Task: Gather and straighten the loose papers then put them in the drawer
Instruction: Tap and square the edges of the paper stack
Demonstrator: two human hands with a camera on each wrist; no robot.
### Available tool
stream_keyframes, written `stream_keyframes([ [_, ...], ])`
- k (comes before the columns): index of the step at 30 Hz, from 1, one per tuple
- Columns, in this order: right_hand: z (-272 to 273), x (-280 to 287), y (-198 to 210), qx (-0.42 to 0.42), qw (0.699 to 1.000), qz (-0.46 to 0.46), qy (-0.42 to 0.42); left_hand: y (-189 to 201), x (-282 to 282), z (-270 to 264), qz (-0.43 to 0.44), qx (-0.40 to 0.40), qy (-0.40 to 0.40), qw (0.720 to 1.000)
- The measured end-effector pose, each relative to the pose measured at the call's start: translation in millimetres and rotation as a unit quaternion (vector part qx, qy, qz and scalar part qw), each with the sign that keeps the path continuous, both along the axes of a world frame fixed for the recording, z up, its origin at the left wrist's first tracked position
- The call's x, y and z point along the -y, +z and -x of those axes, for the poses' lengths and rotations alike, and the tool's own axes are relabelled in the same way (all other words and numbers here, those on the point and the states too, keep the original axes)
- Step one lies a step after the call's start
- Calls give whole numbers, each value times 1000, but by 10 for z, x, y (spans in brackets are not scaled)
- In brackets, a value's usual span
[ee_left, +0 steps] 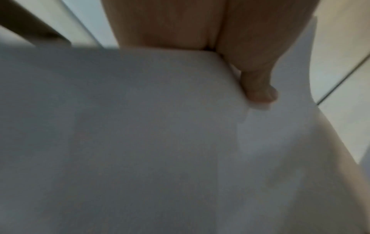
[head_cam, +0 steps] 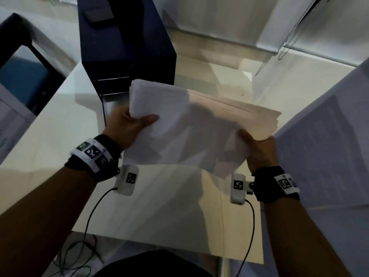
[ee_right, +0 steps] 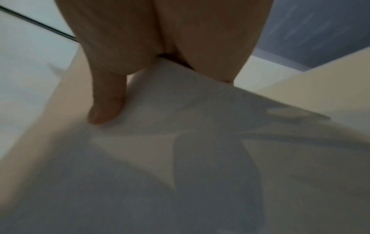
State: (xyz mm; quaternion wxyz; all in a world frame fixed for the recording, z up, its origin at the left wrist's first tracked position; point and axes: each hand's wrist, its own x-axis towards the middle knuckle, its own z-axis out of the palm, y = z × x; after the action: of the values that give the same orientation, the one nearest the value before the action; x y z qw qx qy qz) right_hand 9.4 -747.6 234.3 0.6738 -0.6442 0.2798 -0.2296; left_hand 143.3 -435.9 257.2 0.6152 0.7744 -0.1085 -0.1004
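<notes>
A thick stack of white papers (head_cam: pixel 191 126) is held above the pale table (head_cam: pixel 60 124), tilted, with its far edges unevenly fanned. My left hand (head_cam: pixel 129 126) grips the stack's left side, thumb on top and fingers underneath. My right hand (head_cam: pixel 257 148) grips the near right corner the same way. The left wrist view shows the thumb (ee_left: pixel 258 88) lying on the papers (ee_left: pixel 140 142). In the right wrist view the thumb (ee_right: pixel 106 104) presses on the top sheet of the papers (ee_right: pixel 200 158). No drawer is plainly visible.
A dark blue box-like unit (head_cam: pixel 123 47) stands on the table just beyond the stack. A large printed sheet (head_cam: pixel 327 148) lies at the right. A dark framed object (head_cam: pixel 24 62) sits at the far left. Cables (head_cam: pixel 79 256) hang below the table's near edge.
</notes>
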Motion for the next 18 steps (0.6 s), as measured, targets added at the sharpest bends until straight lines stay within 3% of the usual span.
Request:
stream_keyframes([
  [4,157,-147,-33,24,993,118,-21,-273,8,235,-72,14,96,993],
  [7,229,-321,-233,6,994,98,-37,-651,-45,368,-105,44,56,992],
  [11,209,-354,-309,41,997,49,-42,-732,36,425,-17,48,84,995],
  [18,132,-306,-288,34,992,103,-62,-530,205,249,47,114,121,985],
])
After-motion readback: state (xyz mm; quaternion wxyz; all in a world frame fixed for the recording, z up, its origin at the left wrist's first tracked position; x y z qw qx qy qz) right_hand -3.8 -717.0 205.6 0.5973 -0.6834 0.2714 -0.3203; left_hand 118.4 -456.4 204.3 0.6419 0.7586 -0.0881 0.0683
